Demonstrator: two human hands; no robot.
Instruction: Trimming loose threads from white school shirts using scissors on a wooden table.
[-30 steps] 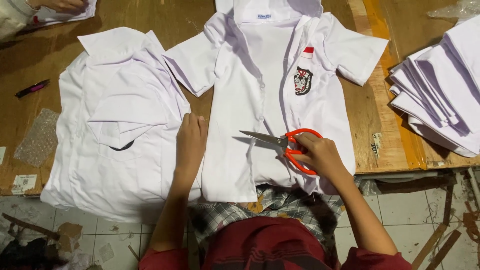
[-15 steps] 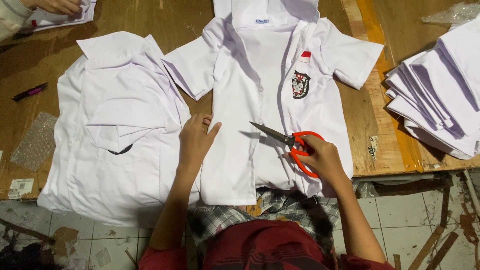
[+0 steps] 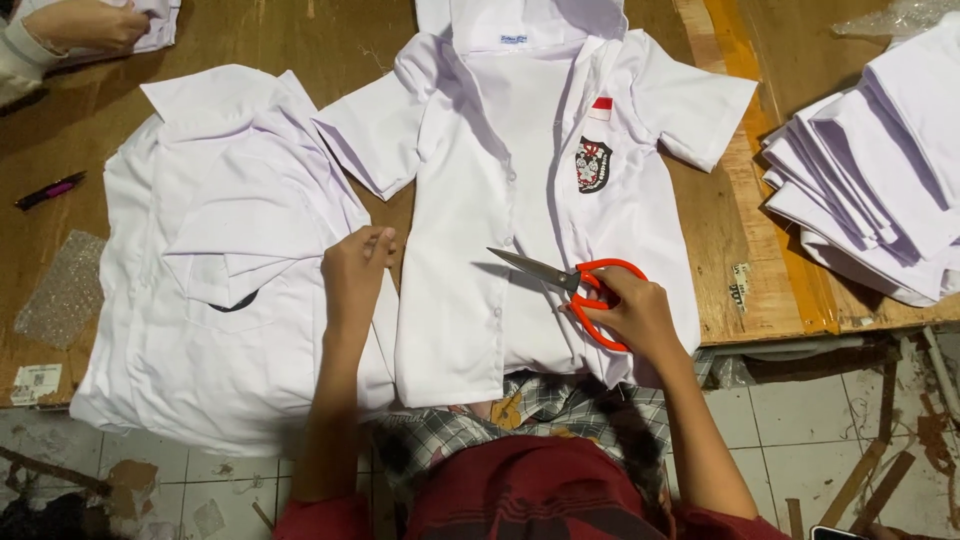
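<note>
The white short-sleeved shirt with a chest badge [image 3: 540, 230] lay spread at the table's [image 3: 720, 270] near edge. The right hand [image 3: 635, 315] gripped orange-handled scissors [image 3: 575, 285], blades now closed. The left hand [image 3: 355, 270], empty and loosely curled, had slid off onto the neighbouring white shirt [image 3: 210, 260].

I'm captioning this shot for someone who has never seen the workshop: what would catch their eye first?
Most striking are the orange-handled scissors in the right hand, blades closed and pointing left over the white shirt spread open at the table's middle, with a dark badge on its chest. The left hand rests at that shirt's left edge, beside a pile of white shirts. A stack of folded white shirts sits at the right edge.
</note>
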